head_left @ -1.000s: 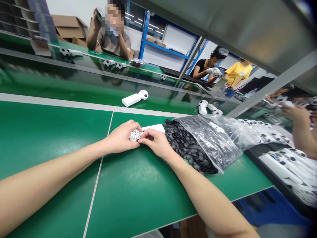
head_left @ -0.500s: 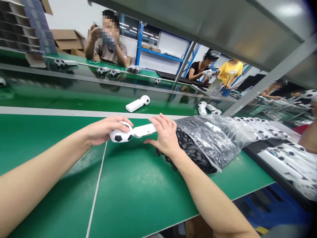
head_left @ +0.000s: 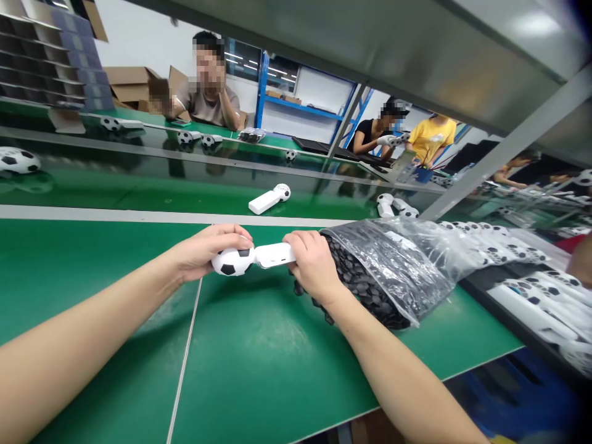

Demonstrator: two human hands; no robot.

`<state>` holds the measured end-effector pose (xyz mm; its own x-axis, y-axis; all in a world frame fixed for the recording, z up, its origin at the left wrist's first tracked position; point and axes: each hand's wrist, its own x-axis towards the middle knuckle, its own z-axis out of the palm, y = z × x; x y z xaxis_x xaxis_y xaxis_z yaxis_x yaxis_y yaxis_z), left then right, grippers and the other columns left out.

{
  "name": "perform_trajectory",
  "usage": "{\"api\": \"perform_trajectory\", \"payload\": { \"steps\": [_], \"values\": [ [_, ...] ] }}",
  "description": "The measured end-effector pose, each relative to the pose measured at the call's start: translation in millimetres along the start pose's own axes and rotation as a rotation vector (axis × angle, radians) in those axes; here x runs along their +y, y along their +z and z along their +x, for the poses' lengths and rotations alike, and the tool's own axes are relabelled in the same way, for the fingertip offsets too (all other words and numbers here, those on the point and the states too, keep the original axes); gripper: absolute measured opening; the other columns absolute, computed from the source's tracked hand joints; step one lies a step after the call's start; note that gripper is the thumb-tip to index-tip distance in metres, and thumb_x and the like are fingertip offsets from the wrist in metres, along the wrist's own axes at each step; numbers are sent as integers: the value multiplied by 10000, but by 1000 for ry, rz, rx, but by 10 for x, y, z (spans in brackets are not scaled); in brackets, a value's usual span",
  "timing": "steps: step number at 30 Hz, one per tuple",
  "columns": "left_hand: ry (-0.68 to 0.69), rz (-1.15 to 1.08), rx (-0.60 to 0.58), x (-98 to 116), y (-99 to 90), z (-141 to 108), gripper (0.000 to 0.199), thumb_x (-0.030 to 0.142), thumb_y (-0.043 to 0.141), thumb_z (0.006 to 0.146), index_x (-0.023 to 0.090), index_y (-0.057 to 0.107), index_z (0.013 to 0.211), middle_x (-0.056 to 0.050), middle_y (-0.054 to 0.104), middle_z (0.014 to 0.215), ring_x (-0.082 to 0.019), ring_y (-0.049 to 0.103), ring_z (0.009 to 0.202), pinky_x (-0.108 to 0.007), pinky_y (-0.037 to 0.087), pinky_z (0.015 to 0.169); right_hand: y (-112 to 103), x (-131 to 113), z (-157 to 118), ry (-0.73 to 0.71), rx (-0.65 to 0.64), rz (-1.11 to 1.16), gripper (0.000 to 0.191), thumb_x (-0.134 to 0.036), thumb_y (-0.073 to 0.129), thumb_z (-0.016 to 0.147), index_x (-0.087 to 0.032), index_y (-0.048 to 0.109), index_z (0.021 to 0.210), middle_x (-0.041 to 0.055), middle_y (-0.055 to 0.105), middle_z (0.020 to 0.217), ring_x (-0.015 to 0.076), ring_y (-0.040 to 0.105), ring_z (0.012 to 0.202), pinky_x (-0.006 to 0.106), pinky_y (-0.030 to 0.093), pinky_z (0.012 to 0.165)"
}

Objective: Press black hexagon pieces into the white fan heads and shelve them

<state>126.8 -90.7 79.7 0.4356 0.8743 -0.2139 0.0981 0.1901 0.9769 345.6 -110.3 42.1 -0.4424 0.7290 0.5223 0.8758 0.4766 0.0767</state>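
A white football-headed plastic gadget (head_left: 253,258) is held level above the green workbench mat (head_left: 259,357), near the mat's far edge. Its round head is glossy white, marked with black pentagon patches, and is joined by a narrow neck to a flat, rectangular white bar with rounded corners.

The head is gripped by the left hand (head_left: 208,250), with the fingers curled over its top and rear. The far end of the bar is covered by the right hand (head_left: 314,262), with the fingers closed over it and pressed down. The gadget is thus spanned between both hands, and the bar's tip is hidden.

Just right of the right hand, a clear plastic bag (head_left: 393,271) lies on the mat, packed with small dark grey discs (head_left: 356,287), and its open end is pressed against that wrist. Beyond the mat's far edge, a second white football-headed gadget (head_left: 266,200) lies on a dark glossy surface (head_left: 139,185). Off the mat's right side, many white gadget parts (head_left: 527,308) are heaped in a black tray (head_left: 481,290).
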Motion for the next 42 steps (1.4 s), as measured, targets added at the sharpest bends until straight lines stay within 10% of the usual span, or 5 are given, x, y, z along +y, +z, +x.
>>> {"api": "perform_trajectory", "payload": {
  "steps": [14,19,32,42],
  "values": [
    [101,52,130,37,52,-50,399,302,715,612,198,547,959,-2,622,846,-121,563,620,-200,409,495,-82,-58,-9,51,-48,16,211,-239,580,782,-151,552,971,105,589,987,248,456,859,341,308,691],
    [185,-263,32,93,56,-80,428,493,622,715,181,573,1005,-67,612,1015,-198,584,885,-295,493,701,-88,-163,-14,306,-214,626,337,-388,665,702,-167,525,913,36,586,830,176,505,731,279,378,631],
    [202,-120,-120,-74,111,14,663,147,692,680,234,368,1253,-71,631,1094,-239,561,1047,-347,444,839,-33,-302,-27,598,-443,1734,337,-440,651,707,-161,530,852,-10,502,734,94,438,620,222,359,565],
    [85,99,46,-183,72,82,554,226,694,658,210,442,1151,-46,680,913,-182,604,802,-277,411,634,30,-332,-100,577,-250,1022,431,-459,653,684,-190,475,970,15,578,846,154,537,725,270,419,621]
  ]
}}
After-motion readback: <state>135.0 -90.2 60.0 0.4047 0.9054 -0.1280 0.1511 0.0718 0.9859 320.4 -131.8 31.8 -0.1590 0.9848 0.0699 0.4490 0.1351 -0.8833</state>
